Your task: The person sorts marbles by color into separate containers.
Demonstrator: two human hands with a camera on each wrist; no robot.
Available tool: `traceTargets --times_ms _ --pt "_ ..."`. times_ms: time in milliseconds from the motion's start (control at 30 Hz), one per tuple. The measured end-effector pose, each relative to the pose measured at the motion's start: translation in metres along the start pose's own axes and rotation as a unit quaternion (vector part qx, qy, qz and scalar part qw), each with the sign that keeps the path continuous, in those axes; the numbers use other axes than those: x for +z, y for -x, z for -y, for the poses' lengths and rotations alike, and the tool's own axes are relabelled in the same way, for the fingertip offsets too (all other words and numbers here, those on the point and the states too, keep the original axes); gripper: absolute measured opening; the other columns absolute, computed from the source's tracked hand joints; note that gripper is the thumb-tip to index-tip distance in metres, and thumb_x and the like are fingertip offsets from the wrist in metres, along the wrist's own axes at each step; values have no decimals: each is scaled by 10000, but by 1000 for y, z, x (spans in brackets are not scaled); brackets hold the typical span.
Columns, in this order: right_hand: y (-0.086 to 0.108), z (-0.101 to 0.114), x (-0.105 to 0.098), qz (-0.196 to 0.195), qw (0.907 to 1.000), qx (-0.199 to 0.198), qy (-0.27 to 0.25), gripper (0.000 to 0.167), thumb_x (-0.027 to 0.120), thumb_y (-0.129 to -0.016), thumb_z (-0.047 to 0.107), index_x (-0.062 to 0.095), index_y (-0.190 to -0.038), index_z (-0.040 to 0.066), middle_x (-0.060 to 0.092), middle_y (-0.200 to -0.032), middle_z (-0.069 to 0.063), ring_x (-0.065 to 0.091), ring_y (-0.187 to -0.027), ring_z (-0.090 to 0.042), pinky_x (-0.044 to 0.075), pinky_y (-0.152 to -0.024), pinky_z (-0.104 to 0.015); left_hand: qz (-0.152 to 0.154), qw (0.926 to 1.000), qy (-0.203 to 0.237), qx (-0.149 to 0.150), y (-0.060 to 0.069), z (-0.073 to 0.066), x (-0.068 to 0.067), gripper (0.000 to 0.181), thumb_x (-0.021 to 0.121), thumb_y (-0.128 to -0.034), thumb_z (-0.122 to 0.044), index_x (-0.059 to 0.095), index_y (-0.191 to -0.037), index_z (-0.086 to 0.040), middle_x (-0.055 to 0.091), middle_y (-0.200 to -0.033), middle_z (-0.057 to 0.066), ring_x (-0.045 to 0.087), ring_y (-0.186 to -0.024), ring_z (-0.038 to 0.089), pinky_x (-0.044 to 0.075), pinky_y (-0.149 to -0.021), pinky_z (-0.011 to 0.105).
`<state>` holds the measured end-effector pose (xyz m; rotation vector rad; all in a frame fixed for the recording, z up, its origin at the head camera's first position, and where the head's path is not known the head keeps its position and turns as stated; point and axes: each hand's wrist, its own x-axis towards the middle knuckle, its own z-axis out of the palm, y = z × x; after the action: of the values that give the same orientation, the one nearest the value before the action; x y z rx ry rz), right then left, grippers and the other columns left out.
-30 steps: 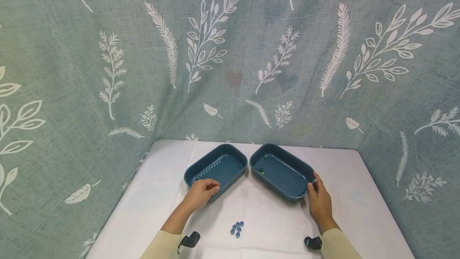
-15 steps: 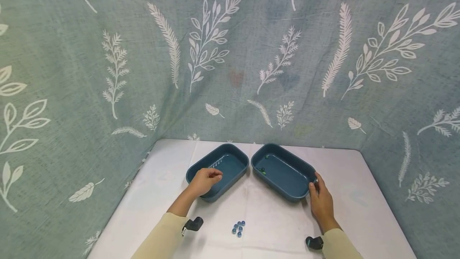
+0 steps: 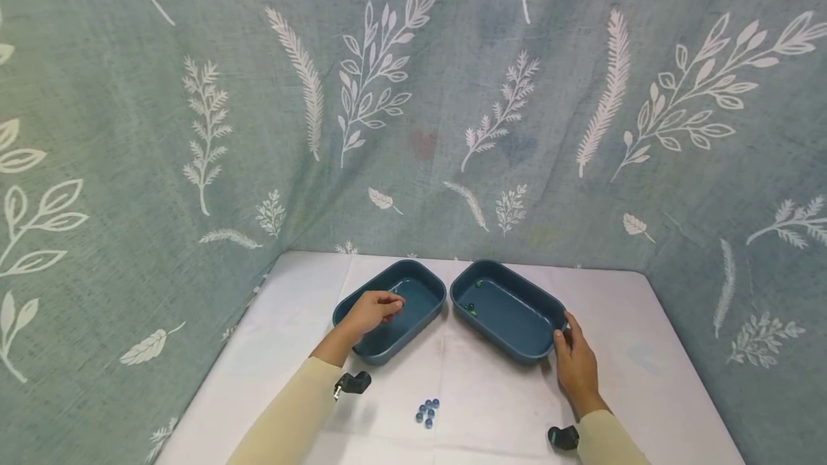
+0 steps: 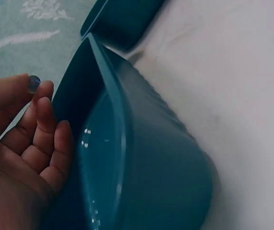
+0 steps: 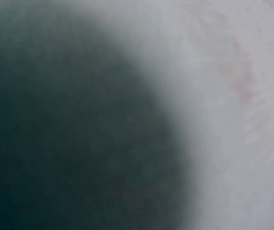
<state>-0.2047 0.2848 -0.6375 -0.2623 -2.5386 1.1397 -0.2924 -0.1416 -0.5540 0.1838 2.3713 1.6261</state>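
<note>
My left hand (image 3: 371,313) is above the left blue plastic bin (image 3: 423,323). In the left wrist view, its thumb and index finger pinch a small glass marble (image 4: 34,84); the other fingers are curled loosely beneath. My right hand (image 3: 577,364) holds the near right corner of the right blue bin (image 3: 517,314), thumb and fingers around the corner. Green marbles (image 3: 470,307) lie at the left side inside that bin. Several blue marbles (image 3: 429,413) sit clustered on the table in front of the bins. The right wrist view is dark and blurred, with no hand discernible.
A white cloth (image 3: 491,407) covers the table under both bins. Green-grey leaf-patterned fabric (image 3: 413,128) hangs behind and along both sides. The bins stand angled, their inner ends close together. Black wrist cameras (image 3: 354,383) are strapped at both sleeves.
My left hand has risen from the left bin's near edge and moved forward and slightly right over its inside. The right hand stays at its bin's corner; the table marbles remain in place.
</note>
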Motion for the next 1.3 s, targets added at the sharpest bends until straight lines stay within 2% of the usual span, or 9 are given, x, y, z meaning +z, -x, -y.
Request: traceTargets --times_ms 100,200,333,533,633,833,933,1133,1300 --pt "-1 0 1 -7 10000 -18 -29 542 384 -1049 406 276 -1543 210 445 -1430 -254 391 -1322 -439 278 -1068 -581 -60 9991 389 -128 -8 3 -2 305 603 -976 -159 647 -1195 49 678 -1075 204 599 -1011 436 530 -803 372" --pt "-1 0 2 17 10000 20 -23 537 387 -1050 397 281 -1540 206 458 -1416 -259 399 -1317 -439 276 -1070 -580 -91 9978 569 -322 -14 5 -2 312 598 -979 -159 641 -1209 47 673 -1097 213 599 -1009 423 529 -798 373" --pt "1 -2 3 36 10000 56 15 533 392 -1051 384 281 -1539 201 464 -1411 -259 407 -1314 -433 276 -1073 -575 -128 9968 571 -543 -20 8 -2 316 604 -974 -163 644 -1215 37 698 -1057 158 610 -997 399 522 -808 407" --pt "0 -4 3 15 10000 -7 24 534 392 -1050 395 282 -1537 207 476 -1400 -261 413 -1308 -435 278 -1070 -578 -163 9962 560 -647 -28 13 0 303 602 -973 -145 648 -1207 41 712 -993 99 622 -962 370 528 -791 398" --pt "0 -3 3 9 10000 -11 19 535 391 -1049 399 285 -1536 206 480 -1396 -262 417 -1304 -437 281 -1066 -583 -190 9959 568 -682 -32 18 1 294 605 -971 -140 652 -1191 47 712 -964 79 634 -908 317 535 -769 376" --pt "0 -1 1 -7 10000 -5 22 535 387 -1050 395 286 -1536 197 472 -1402 -265 415 -1304 -441 281 -1067 -581 -226 9927 707 -948 -37 25 2 286 633 -954 -150 666 -1177 27 716 -941 59 629 -782 184 533 -737 337" --pt "0 0 0 -38 10000 -43 -11 533 393 -1049 389 291 -1534 192 472 -1400 -269 418 -1301 -442 282 -1065 -583 -229 9930 532 -1031 -38 26 3 267 639 -947 -144 679 -1159 13 712 -934 54 617 -747 154 532 -702 323" --pt "1 -1 0 -32 10000 -44 -15 532 389 -1051 384 280 -1539 203 454 -1421 -260 405 -1313 -439 285 -1064 -583 -216 9932 -95 -1143 -44 33 4 194 614 -950 -96 705 -1090 3 682 -839 24 598 -700 134 511 -594 265" --pt "1 -1 1 -70 9999 -46 54 529 384 -1053 385 277 -1541 209 447 -1431 -251 405 -1314 -436 294 -1062 -577 -190 9926 -252 -1171 -43 34 5 171 602 -945 -64 703 -1054 20 673 -806 27 580 -658 130 499 -556 254"
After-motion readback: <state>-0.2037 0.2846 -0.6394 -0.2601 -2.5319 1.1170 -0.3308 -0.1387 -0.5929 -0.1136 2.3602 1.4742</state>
